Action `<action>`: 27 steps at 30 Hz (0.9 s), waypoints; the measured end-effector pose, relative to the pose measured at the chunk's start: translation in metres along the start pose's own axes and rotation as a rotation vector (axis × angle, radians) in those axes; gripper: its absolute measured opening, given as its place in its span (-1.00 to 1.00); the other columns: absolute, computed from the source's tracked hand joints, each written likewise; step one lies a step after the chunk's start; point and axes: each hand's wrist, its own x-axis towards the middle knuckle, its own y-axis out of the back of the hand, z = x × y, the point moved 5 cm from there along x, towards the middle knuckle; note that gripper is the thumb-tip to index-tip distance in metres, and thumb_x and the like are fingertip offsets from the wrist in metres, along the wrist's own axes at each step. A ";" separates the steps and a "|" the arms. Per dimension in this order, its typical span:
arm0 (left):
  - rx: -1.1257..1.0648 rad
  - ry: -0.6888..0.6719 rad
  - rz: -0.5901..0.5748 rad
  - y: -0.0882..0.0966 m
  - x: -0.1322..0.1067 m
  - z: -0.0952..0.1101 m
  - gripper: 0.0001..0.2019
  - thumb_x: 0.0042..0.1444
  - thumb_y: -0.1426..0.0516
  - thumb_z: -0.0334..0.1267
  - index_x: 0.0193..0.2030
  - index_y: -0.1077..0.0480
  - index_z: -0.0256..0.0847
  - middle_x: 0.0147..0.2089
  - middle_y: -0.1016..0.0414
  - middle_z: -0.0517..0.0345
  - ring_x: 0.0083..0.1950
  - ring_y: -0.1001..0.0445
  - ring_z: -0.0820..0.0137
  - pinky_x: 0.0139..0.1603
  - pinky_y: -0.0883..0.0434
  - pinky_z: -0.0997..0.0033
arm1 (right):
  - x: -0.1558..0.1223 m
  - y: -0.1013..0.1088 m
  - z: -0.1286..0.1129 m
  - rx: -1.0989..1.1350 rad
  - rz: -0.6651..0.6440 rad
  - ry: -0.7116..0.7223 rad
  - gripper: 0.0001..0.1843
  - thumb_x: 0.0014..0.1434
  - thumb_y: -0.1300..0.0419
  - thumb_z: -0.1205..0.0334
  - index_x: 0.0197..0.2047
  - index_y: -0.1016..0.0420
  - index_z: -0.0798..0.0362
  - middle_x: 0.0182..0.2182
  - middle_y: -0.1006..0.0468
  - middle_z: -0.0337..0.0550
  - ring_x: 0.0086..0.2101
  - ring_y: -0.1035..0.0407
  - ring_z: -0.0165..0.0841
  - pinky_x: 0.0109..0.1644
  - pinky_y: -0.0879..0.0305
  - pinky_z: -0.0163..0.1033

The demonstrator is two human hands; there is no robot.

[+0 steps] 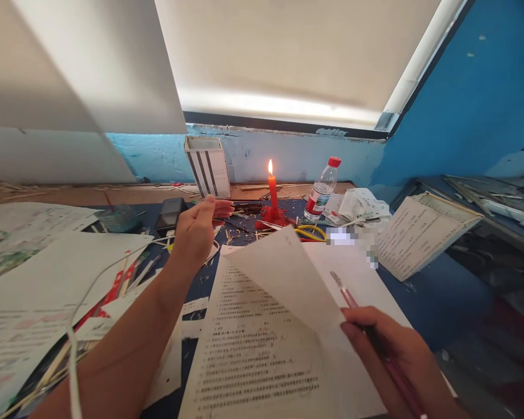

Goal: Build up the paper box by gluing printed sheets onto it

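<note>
My left hand point(201, 227) reaches over the desk with its fingers stretched out, holding nothing, to the left of a lit red candle point(273, 192). The candle stands upright in a mass of melted red wax point(274, 216). In my right hand point(388, 349) is a slim paintbrush point(348, 297) with a reddish handle, its greyish tip pointing up and away. The thumb and forefinger also meet the edge of a printed sheet point(257, 349), whose upper part curls over. Whether they pinch it I cannot tell. Under it lies white paper point(367, 279).
Behind the candle's right side stands a water bottle point(322, 192) with a red cap. Yellow-handled scissors point(312, 234) lie before it. One paper-covered box point(207, 169) stands upright; another point(423, 235) tilts at right. A white cable point(76, 314) crosses the left, among papers and sticks.
</note>
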 end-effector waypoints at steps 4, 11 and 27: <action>0.023 0.026 0.039 -0.001 -0.003 0.000 -0.53 0.32 0.00 0.11 -0.08 -0.57 -0.21 0.02 -0.65 -0.07 0.08 -0.57 0.16 0.04 -0.46 0.24 | 0.026 0.027 -0.009 -0.120 0.152 0.007 -0.83 0.42 -0.20 0.04 -0.07 -0.53 -0.08 -0.34 -0.66 -0.28 -0.45 -0.50 -0.38 -0.44 -0.39 -0.41; 0.170 0.093 0.035 0.003 0.001 -0.004 -0.51 0.32 0.06 0.11 -0.04 -0.55 -0.19 0.10 -0.62 -0.09 0.13 -0.53 0.10 0.05 -0.44 0.15 | 0.079 0.035 -0.025 -0.148 0.225 0.115 -0.83 0.43 -0.18 0.07 -0.14 -0.53 -0.07 -0.41 -0.54 -0.30 -0.43 -0.39 -0.37 -0.40 -0.30 -0.34; 0.223 0.516 -0.568 -0.004 -0.009 -0.027 -0.44 -0.02 -0.32 0.20 0.00 -0.52 -0.14 -0.19 -0.67 -0.06 -0.28 -0.66 0.15 -0.47 -0.50 0.34 | 0.025 0.019 -0.030 0.025 0.191 0.453 -0.84 0.44 -0.20 0.13 -0.16 -0.63 -0.15 -0.29 -0.77 -0.17 -0.21 -0.68 -0.15 0.06 -0.59 -0.04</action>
